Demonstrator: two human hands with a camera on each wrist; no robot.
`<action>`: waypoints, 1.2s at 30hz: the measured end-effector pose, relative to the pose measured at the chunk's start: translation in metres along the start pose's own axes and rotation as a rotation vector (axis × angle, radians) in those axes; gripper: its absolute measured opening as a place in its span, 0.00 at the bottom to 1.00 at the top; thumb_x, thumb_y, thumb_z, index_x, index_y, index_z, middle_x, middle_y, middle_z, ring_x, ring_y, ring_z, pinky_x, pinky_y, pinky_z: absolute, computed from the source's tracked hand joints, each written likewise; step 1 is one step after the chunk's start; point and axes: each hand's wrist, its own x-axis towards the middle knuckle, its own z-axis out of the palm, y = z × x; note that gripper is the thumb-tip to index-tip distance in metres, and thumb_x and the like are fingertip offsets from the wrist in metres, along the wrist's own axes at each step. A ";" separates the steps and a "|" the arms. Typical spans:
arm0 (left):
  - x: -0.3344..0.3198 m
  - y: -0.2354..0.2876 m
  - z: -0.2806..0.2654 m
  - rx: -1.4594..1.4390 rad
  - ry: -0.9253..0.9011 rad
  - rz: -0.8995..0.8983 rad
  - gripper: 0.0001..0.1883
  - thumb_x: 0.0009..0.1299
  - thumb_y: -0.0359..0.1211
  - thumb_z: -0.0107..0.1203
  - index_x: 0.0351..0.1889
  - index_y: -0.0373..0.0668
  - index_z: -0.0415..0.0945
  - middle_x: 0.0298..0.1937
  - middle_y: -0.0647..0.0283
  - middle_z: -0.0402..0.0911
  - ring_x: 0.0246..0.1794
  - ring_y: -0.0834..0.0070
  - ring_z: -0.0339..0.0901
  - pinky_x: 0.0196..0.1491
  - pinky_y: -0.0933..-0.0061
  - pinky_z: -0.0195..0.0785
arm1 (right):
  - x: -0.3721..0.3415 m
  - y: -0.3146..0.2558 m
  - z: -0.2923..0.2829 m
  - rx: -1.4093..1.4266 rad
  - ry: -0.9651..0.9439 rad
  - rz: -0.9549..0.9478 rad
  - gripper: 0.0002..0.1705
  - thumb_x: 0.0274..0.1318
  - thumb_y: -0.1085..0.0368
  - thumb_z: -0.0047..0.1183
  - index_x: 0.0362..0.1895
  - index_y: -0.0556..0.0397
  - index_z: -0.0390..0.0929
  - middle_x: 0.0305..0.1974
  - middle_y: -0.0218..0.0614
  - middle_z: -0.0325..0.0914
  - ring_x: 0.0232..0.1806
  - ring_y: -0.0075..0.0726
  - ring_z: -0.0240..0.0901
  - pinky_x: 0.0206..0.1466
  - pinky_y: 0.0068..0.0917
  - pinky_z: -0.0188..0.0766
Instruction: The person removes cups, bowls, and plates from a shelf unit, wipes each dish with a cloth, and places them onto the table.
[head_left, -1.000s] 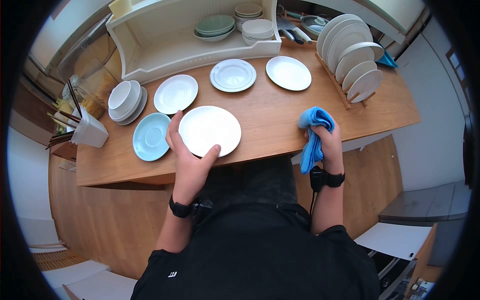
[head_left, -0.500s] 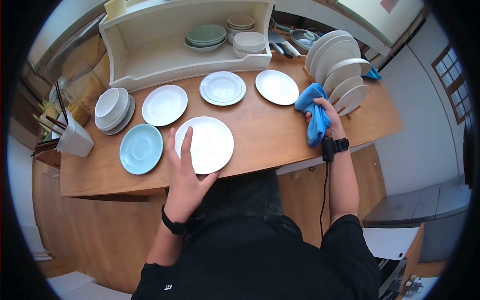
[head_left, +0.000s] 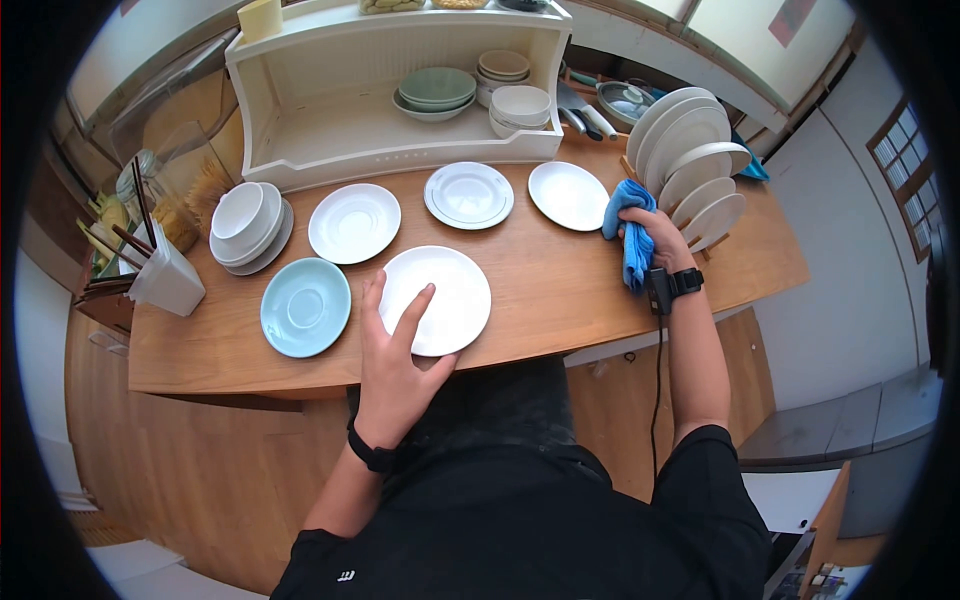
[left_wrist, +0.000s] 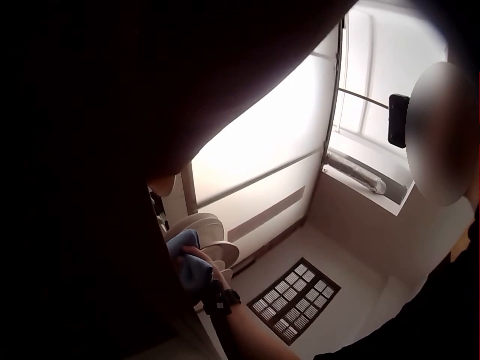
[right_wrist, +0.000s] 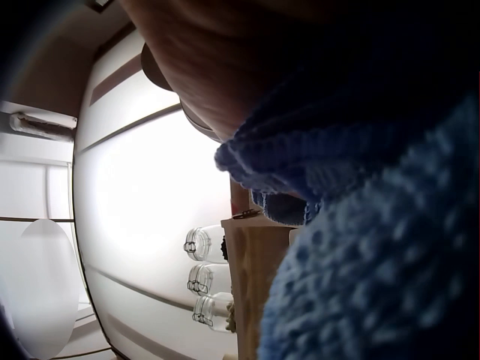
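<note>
My left hand point(head_left: 395, 370) lies at the lower left edge of a white plate point(head_left: 450, 300) near the table's front edge. Its fingers are spread, one reaching over the plate, and the thumb is by the front rim. A folded blue cloth point(head_left: 632, 245) is gripped in my right hand point(head_left: 662, 240), just left of a wooden rack of upright plates point(head_left: 690, 140). The right wrist view shows the cloth point(right_wrist: 375, 247) large and close; in the left wrist view the cloth point(left_wrist: 189, 259) appears small beside the rack's plates.
A light blue plate point(head_left: 306, 308) is left of my left hand. White plates point(head_left: 355, 223) stand in a row behind. Stacked bowls point(head_left: 240, 215) and a utensil holder point(head_left: 170, 275) are at the left; a white shelf point(head_left: 400, 160) holds more bowls. Knives point(head_left: 590, 115) lie behind.
My right hand has carried the cloth up and to the right, beside the rack. The left hand has shifted on the plate: its thumb has left the plate's top for the front rim.
</note>
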 end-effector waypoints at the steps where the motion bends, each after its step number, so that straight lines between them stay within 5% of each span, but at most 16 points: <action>1: 0.000 0.001 0.000 -0.028 0.007 -0.023 0.41 0.58 0.30 0.77 0.73 0.53 0.79 0.86 0.42 0.52 0.85 0.38 0.54 0.82 0.45 0.60 | 0.000 -0.001 0.002 0.001 0.010 -0.015 0.09 0.63 0.67 0.67 0.45 0.54 0.83 0.29 0.35 0.85 0.24 0.30 0.83 0.26 0.27 0.81; 11: -0.009 0.000 0.008 0.169 0.057 0.088 0.27 0.63 0.35 0.74 0.62 0.46 0.84 0.83 0.41 0.57 0.86 0.33 0.51 0.81 0.39 0.55 | 0.007 -0.016 0.020 -0.293 0.013 -0.069 0.09 0.65 0.65 0.63 0.44 0.58 0.84 0.30 0.33 0.84 0.26 0.28 0.80 0.29 0.28 0.79; 16: -0.010 0.001 0.014 0.198 0.047 0.090 0.24 0.65 0.34 0.71 0.60 0.45 0.83 0.82 0.40 0.60 0.85 0.32 0.53 0.81 0.38 0.55 | 0.007 -0.013 0.016 -0.711 -0.106 -0.194 0.22 0.61 0.55 0.67 0.50 0.60 0.89 0.40 0.32 0.89 0.38 0.28 0.80 0.47 0.29 0.77; 23: -0.012 0.003 0.016 0.211 0.070 0.089 0.25 0.66 0.35 0.69 0.62 0.45 0.83 0.81 0.43 0.63 0.84 0.35 0.56 0.81 0.40 0.57 | -0.017 -0.030 0.030 -0.727 -0.166 -0.136 0.19 0.60 0.57 0.65 0.46 0.61 0.88 0.37 0.34 0.88 0.37 0.28 0.79 0.46 0.30 0.77; 29: -0.014 0.001 0.016 0.205 0.029 0.082 0.25 0.68 0.37 0.68 0.64 0.45 0.84 0.77 0.47 0.72 0.81 0.40 0.61 0.79 0.43 0.61 | -0.074 -0.015 0.038 -0.955 -0.179 -0.284 0.18 0.59 0.60 0.65 0.46 0.62 0.86 0.32 0.35 0.83 0.35 0.27 0.75 0.45 0.31 0.75; 36: -0.014 0.002 0.020 0.377 -0.005 0.093 0.29 0.68 0.40 0.66 0.69 0.51 0.82 0.79 0.53 0.71 0.81 0.47 0.62 0.83 0.26 0.41 | -0.142 -0.012 0.038 -0.899 -0.237 -0.267 0.22 0.58 0.59 0.65 0.54 0.59 0.87 0.38 0.41 0.87 0.38 0.34 0.80 0.48 0.33 0.78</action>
